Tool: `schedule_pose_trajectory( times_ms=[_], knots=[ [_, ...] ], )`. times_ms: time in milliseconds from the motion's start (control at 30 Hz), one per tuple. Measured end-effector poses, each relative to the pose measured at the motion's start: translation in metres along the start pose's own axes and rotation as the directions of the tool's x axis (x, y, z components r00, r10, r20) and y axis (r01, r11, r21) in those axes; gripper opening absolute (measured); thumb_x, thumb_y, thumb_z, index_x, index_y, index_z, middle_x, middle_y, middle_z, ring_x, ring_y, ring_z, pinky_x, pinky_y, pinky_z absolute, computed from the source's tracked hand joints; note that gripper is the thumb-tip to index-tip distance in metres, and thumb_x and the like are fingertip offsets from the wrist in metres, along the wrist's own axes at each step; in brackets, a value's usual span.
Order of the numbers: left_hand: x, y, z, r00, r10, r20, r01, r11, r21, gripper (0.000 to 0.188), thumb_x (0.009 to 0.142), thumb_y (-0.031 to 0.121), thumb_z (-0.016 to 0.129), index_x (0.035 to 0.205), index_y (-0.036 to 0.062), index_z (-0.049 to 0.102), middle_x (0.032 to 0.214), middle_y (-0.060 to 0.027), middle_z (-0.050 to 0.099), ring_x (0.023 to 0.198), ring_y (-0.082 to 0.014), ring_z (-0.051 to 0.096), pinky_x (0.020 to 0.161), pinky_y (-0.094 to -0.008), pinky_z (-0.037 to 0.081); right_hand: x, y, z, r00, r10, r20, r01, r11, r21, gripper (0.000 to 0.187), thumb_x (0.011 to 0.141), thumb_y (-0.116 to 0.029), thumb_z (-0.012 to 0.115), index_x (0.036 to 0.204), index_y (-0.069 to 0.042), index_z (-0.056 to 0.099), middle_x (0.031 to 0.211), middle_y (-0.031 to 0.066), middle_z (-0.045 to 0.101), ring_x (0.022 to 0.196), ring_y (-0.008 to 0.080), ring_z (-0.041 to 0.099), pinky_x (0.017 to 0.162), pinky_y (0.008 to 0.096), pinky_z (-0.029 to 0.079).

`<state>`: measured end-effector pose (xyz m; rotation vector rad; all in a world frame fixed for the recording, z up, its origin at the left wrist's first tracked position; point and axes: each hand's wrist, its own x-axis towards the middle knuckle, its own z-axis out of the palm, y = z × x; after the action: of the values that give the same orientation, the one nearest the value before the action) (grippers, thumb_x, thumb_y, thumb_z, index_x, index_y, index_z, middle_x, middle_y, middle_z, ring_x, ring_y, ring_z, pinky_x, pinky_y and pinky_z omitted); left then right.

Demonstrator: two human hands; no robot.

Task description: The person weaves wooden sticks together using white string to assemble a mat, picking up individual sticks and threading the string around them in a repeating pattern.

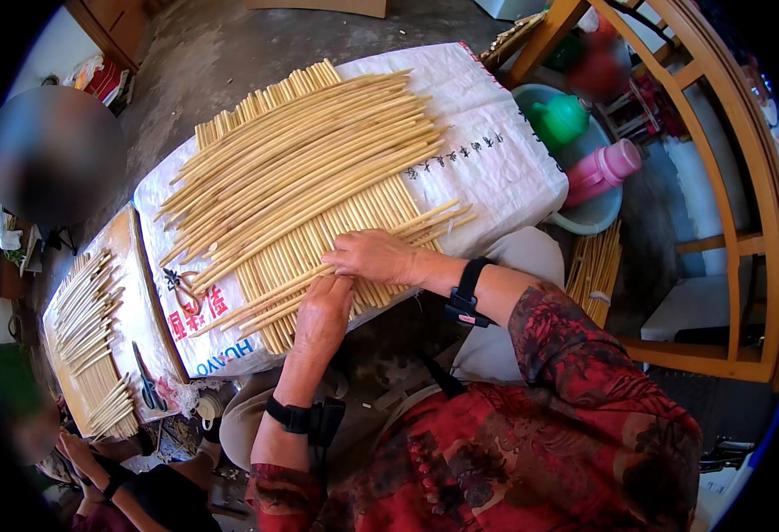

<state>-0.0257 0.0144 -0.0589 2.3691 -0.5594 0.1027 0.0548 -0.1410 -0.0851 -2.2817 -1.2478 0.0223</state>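
Observation:
A mat of peeled, pale yellow sticks lies on a table in front of me. Long sticks (292,168) run side by side across a row of shorter crosswise sticks (367,213). At the mat's near side, my left hand (323,315) and my right hand (376,255) meet with fingers closed at one of a few separate long sticks (261,310). My fingers hide the gripped part. Left of the mat, a pair of scissors (184,291) with brown handles lies on the white sheet.
A white woven plastic sheet (496,151) covers the table. At right, a basin (595,213) holds a green container (560,120) and a pink flask (604,168), beside a wooden frame (722,177). At left, another person's hands (77,457) are near a second stick-covered table (124,244).

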Motion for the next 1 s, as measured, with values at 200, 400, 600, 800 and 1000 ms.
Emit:
schedule_pose_trajectory(
  times_ms=[200,400,600,800,1000],
  knots=[
    [-0.003,-0.005,0.002,1.0,0.016,-0.022,-0.016,1.0,-0.011,0.013,0.075,0.002,0.058,0.088,0.002,0.058,0.082,-0.0156,0.055,0.079,-0.034,0.054,0.069,-0.0399,0.045,0.001,-0.001,-0.002,1.0,0.007,0.029,-0.007,1.0,-0.005,0.015,0.079,-0.022,0.056,0.089,-0.011,0.053,0.079,0.0095,0.052,0.078,0.0279,0.057,0.062,0.0377,0.048],
    [0.007,-0.005,-0.022,0.989,0.004,-0.146,0.0,1.0,0.027,0.01,0.077,0.003,0.058,0.087,0.0013,0.058,0.079,-0.015,0.055,0.077,-0.0333,0.054,0.068,-0.0393,0.044,0.0,-0.003,-0.005,1.0,0.011,0.009,-0.011,1.0,-0.016,0.021,0.076,-0.022,0.061,0.095,-0.014,0.056,0.078,0.0068,0.052,0.079,0.0249,0.057,0.063,0.0365,0.048],
    [0.012,-0.028,-0.032,0.964,-0.127,-0.232,0.132,0.991,0.007,0.006,0.078,0.004,0.055,0.083,0.0019,0.059,0.082,-0.0144,0.056,0.081,-0.0331,0.053,0.071,-0.0407,0.044,0.0,-0.001,-0.001,0.999,-0.011,-0.047,0.009,0.999,-0.034,0.028,0.074,-0.018,0.064,0.1,-0.013,0.058,0.075,0.0066,0.051,0.074,0.0248,0.056,0.06,0.0362,0.046],
    [0.019,-0.032,-0.024,0.991,-0.094,-0.099,0.103,0.991,0.08,0.011,0.083,0.009,0.053,0.087,0.0006,0.06,0.084,-0.0158,0.056,0.083,-0.0334,0.053,0.072,-0.04,0.043,0.003,-0.006,-0.012,0.998,-0.042,-0.038,0.037,0.992,-0.123,0.024,0.075,-0.021,0.062,0.097,-0.011,0.059,0.076,0.0065,0.052,0.075,0.0234,0.056,0.062,0.0344,0.047],
    [0.031,-0.03,-0.026,0.977,-0.157,0.143,0.153,0.988,0.035,0.019,0.085,0.016,0.051,0.088,-0.0006,0.059,0.085,-0.0188,0.058,0.085,-0.0363,0.054,0.074,-0.0416,0.043,-0.002,-0.004,-0.023,0.993,-0.092,-0.074,0.079,0.984,-0.161,0.022,0.078,-0.018,0.057,0.098,-0.009,0.059,0.076,0.0064,0.051,0.074,0.0232,0.056,0.063,0.0336,0.046]
  ],
)
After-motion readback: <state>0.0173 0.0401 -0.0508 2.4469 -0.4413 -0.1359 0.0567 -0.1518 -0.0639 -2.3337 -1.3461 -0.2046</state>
